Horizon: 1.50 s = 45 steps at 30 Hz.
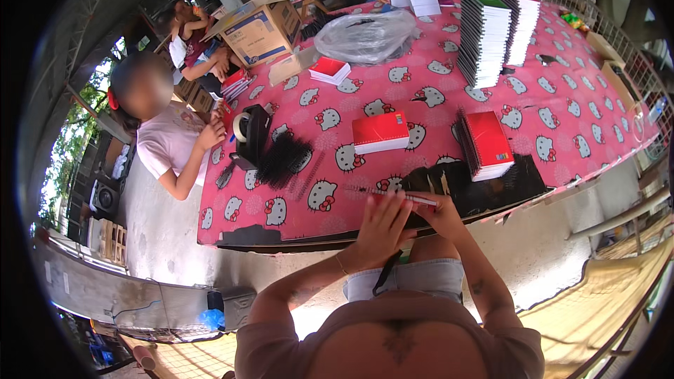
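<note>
At the table's near edge, my right hand (441,216) grips a small red notebook (419,199) by its right end, fingers closed around it. My left hand (382,228) lies against the notebook's left part with its fingers stretched out flat. A thin dark spiral binding coil (359,189) sticks out leftward past my left fingertips; how far it runs into the notebook is hidden. Just beyond is a stack of red-covered pads (380,130). To the right sits a pile of red notebooks (486,144) with black coils along the left side.
Loose black coils (283,161) lie beside a tape dispenser (251,133) on the pink patterned table (337,221). Tall notebook stacks (484,42), a clear plastic bag (365,36) and a cardboard box (261,31) stand farther back. One person (168,137) is at the left edge, others beyond.
</note>
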Tool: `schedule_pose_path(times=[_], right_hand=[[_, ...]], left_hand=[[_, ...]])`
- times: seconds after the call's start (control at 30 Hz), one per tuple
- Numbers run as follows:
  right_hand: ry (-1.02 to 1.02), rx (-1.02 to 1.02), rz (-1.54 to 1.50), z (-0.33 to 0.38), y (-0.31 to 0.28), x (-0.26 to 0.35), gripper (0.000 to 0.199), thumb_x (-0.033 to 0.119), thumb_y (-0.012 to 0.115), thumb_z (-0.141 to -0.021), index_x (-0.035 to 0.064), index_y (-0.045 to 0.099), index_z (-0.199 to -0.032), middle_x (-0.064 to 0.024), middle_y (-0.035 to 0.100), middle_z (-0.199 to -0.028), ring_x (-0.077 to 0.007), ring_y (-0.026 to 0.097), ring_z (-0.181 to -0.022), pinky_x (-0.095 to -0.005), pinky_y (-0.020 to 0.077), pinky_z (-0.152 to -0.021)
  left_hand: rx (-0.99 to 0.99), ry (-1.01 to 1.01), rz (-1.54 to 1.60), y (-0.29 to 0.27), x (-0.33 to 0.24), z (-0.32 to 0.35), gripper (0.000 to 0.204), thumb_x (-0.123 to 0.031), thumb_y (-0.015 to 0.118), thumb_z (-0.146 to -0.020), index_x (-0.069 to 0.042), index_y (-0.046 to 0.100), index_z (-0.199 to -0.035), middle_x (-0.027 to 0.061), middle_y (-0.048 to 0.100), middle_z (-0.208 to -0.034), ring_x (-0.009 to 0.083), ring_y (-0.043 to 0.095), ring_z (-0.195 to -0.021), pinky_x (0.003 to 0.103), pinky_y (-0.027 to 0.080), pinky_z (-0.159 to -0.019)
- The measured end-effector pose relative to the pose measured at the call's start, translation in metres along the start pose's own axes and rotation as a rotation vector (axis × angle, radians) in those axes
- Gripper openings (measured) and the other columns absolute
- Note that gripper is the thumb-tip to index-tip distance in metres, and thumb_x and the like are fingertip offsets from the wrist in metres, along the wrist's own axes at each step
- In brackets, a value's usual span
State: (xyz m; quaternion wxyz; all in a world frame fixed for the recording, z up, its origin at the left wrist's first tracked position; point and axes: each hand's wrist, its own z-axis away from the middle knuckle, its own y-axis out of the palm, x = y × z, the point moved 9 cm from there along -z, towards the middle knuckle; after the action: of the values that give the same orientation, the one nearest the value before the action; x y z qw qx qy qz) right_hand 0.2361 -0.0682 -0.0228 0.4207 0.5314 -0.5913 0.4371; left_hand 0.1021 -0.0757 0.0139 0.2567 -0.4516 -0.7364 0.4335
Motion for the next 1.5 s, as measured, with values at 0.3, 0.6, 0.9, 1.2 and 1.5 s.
schedule_pose_path(times=[0.3,0.6,0.9,1.2,1.5], right_hand=[[0.058,0.033,0.198,0.001,-0.005,-0.001,0.027,0.008,0.072,-0.09,-0.0001,0.068,-0.115,-0.0124,0.072,-0.095,-0.0147,0.068,-0.087,-0.03,0.0529,-0.076],[0.027,-0.016,0.198,0.001,-0.003,0.0,0.021,0.011,0.074,-0.088,0.0001,0.07,-0.106,-0.0153,0.072,-0.089,-0.021,0.071,-0.079,-0.0322,0.0528,-0.07],[0.021,-0.009,0.171,0.0,-0.001,0.001,0.021,0.011,0.073,-0.089,-0.0009,0.07,-0.105,-0.0143,0.071,-0.085,-0.0193,0.067,-0.074,-0.033,0.0511,-0.066],[0.022,-0.011,0.183,0.001,-0.001,0.0,0.021,0.011,0.073,-0.089,-0.0013,0.07,-0.105,-0.0151,0.07,-0.084,-0.0197,0.068,-0.072,-0.0325,0.0506,-0.065],[0.012,-0.007,0.201,0.002,0.003,-0.001,0.026,0.003,0.071,-0.084,0.0002,0.07,-0.109,-0.0173,0.072,-0.094,-0.027,0.073,-0.084,-0.0345,0.0544,-0.073]], left_hand=[[-0.013,0.173,0.23,-0.032,0.012,-0.056,0.023,-0.024,0.066,-0.09,-0.012,0.063,-0.11,0.0021,0.062,-0.088,0.0201,0.063,-0.088,0.048,0.033,-0.11],[0.079,0.17,0.235,-0.028,0.017,-0.058,0.029,-0.029,0.068,-0.091,-0.013,0.066,-0.115,0.0013,0.066,-0.097,0.019,0.065,-0.095,0.048,0.031,-0.112],[0.09,0.112,0.328,-0.024,0.02,-0.064,0.02,-0.03,0.071,-0.088,-0.014,0.066,-0.099,0.0014,0.066,-0.096,0.0198,0.065,-0.097,0.049,0.03,-0.113],[0.148,0.122,0.38,-0.019,0.022,-0.068,0.021,-0.032,0.073,-0.085,-0.014,0.066,-0.093,0.0,0.066,-0.089,0.0186,0.065,-0.093,0.049,0.027,-0.115],[0.128,0.035,-0.138,-0.002,-0.005,-0.027,0.074,-0.057,0.043,-0.098,0.001,0.045,-0.144,0.0236,0.039,-0.151,0.0407,0.035,-0.142,0.069,0.02,-0.11]])
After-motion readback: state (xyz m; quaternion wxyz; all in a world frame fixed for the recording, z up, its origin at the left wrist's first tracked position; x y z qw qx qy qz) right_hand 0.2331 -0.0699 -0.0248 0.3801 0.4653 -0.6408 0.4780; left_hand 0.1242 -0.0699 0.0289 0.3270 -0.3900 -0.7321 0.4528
